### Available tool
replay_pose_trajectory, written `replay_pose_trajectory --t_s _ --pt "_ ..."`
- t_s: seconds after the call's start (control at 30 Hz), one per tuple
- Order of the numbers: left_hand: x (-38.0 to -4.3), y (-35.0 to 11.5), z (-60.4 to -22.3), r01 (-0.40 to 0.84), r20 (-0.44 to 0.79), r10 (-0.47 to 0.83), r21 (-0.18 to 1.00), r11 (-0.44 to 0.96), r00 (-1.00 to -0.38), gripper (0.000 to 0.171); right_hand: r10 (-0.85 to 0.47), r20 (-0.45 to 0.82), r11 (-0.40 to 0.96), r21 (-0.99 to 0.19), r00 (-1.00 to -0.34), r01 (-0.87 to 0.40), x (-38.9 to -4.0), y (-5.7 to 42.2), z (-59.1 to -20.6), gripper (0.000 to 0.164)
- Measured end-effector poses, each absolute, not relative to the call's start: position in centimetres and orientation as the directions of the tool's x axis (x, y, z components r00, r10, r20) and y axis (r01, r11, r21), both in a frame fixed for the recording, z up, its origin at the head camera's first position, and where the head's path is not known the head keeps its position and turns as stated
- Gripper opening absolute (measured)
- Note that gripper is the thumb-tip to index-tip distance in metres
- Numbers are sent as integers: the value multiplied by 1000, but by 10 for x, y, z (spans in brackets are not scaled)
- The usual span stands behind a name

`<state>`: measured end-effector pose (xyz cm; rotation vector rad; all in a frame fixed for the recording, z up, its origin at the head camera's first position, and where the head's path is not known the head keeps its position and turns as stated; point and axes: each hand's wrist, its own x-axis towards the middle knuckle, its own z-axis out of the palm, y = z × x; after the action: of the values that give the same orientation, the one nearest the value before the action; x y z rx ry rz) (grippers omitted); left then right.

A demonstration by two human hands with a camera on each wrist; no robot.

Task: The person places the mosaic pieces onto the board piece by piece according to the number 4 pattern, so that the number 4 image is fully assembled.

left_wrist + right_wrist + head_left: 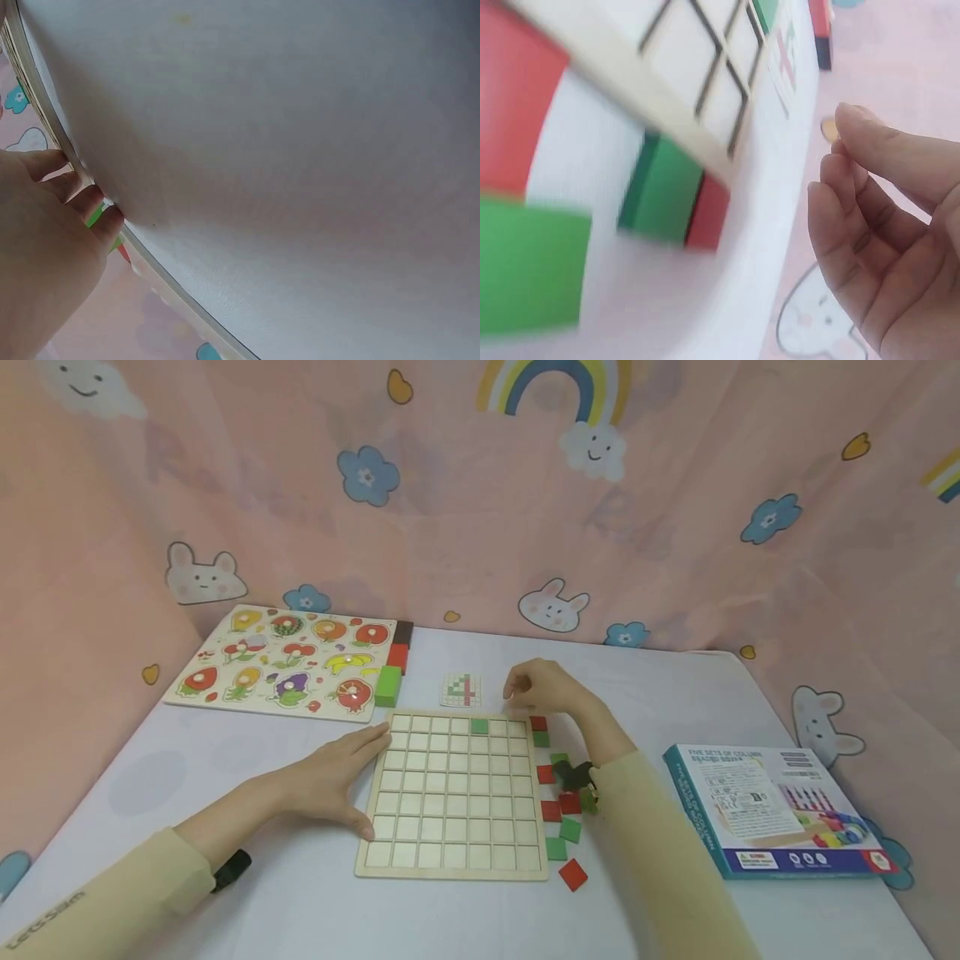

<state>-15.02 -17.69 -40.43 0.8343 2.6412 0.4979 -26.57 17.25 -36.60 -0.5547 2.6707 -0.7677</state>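
The left hand (52, 232) rests its fingertips on a thin board edge (187, 298) bordering a whitish surface (315, 187).

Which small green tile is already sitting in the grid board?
The small green tile in the far row of the grid board, fifth cell from the left; the other small green tiles lie loose off its right edge.

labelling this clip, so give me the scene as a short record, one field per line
left hand: touches left edge of pale wooden grid board
right hand: near board's far right corner, nothing visibly held
on board: one square green tile, far row
right of board: loose square tiles, red and green
beyond board: small white square patterned card
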Motion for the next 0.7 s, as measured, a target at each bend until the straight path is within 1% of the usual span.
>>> replay_pose_trajectory --t_s 0.1,0.2,0.4,0.6,0.7 --pt "-151 -177 -405 488 -197 601 418 767 -775 133 -419 -223 790 -567 -880 -233 -266 191 -363 5" --pt "-151 -177 -405 490 -194 602 417 766 -775 133 -424 -278 794 -572 -862 -206 -263 205 -362 6" --pt "-151 -178 -405 493 -188 604 420 762 -774 133 -438 -364 824 -527 -822 -205 -255 217 -369 14" --pt "-151 -178 -406 494 -185 606 423 760 -774 133 -374 -405 848 -514 -834 -131 -246 218 -378 16" --pt "-151 -178 -406 492 -188 606 426 759 -773 133 -373 -396 853 -502 -839 -142 -243 217 -379 20"
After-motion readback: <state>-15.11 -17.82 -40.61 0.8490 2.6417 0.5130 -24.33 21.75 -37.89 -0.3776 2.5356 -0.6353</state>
